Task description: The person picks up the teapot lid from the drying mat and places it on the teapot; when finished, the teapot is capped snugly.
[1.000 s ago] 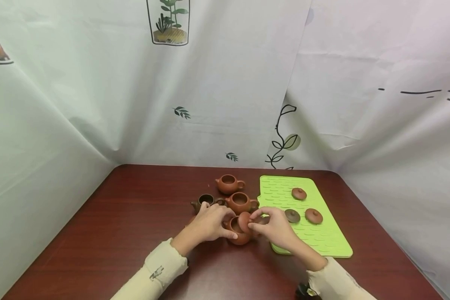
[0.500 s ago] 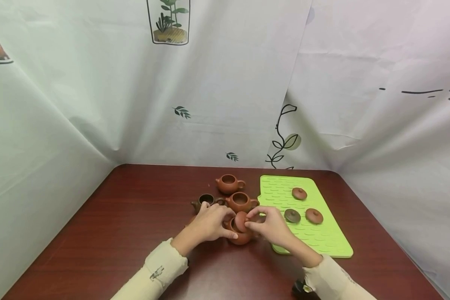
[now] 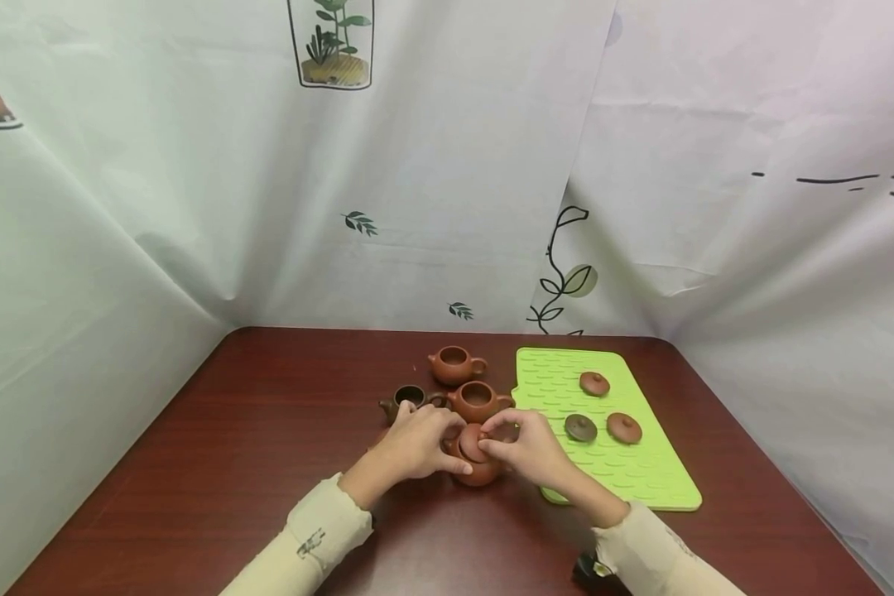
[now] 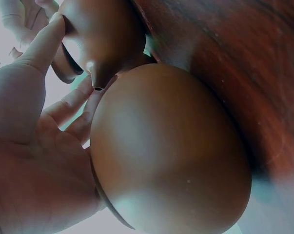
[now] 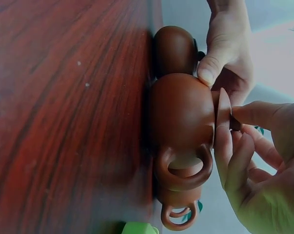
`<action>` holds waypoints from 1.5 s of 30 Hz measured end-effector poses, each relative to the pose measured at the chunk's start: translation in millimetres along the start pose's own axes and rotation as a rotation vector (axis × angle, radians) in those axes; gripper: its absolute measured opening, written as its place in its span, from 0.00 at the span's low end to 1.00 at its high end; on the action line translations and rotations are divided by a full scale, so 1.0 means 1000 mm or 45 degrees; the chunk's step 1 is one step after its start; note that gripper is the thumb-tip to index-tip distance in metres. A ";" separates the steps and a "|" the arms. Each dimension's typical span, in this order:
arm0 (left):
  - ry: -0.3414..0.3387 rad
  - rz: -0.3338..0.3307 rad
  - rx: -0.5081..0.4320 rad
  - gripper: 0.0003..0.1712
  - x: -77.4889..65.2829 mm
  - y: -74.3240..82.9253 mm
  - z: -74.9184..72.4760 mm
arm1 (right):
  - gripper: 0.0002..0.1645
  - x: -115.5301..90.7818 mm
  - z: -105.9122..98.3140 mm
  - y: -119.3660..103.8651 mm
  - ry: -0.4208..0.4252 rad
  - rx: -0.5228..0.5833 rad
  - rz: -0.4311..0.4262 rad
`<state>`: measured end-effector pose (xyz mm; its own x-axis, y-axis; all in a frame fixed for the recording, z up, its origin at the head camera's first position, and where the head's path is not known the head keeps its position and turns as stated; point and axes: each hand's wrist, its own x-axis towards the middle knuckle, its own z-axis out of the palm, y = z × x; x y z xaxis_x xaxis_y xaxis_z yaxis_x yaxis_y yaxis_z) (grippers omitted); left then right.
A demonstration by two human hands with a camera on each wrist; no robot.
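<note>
Sleeves, one pair, cream: [image 3: 305, 538] seen at the near edge, reaching over the dark red tabletop [image 3: 268, 430].

Front teapot [image 3: 480, 474], reddish-brown clay: stood upright on the tabletop, gripped at its sides between the thumb and fingers of the left hand [image 3: 420, 443]. Its mouth is partly covered, and its contents cannot be made out. Its handle is masked by the right hand [image 3: 531, 451] in the head view.

Held lid [image 3: 473, 444], reddish clay: pinched by its knob between right thumb and fingers, tilted over the front teapot's mouth. Whether the rim is touched cannot be told.

Lidded teapot [image 5: 175, 51], brown: placed just beside the front teapot's spout, its dark knob shown in the right wrist view; largely hidden by the left hand from above.

Dark teapot [image 3: 401, 406]: uncovered, shadowed within, partly blocked by the left hand.

Middle teapot [image 3: 477, 403], reddish: uncovered, set behind the front teapot, just beside the green mat [image 3: 641, 484].

On the mat: dark lid [image 3: 581, 428], reddish lid [image 3: 624, 429] and, farther back, brown lid [image 3: 594, 383], all laid knob up.

Far teapot [image 3: 454, 367]: uncovered, placed rearmost.

Backdrop [image 3: 447, 165]: white cloth, plant-printed, hung behind.
</note>
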<state>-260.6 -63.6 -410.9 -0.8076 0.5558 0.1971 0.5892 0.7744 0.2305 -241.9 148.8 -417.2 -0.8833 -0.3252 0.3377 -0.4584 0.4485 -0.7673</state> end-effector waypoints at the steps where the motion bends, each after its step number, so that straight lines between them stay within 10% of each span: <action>1: -0.004 -0.002 -0.007 0.32 0.000 0.000 0.000 | 0.06 0.000 0.001 0.001 -0.003 -0.003 -0.003; 45: -0.010 0.056 -0.012 0.35 0.000 -0.003 -0.014 | 0.07 0.001 0.000 0.010 -0.035 0.070 -0.010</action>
<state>-262.1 -69.6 -398.4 -0.7810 0.5917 0.1997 0.6244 0.7464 0.2305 -247.4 153.2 -424.7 -0.8762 -0.3519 0.3294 -0.4588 0.3994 -0.7937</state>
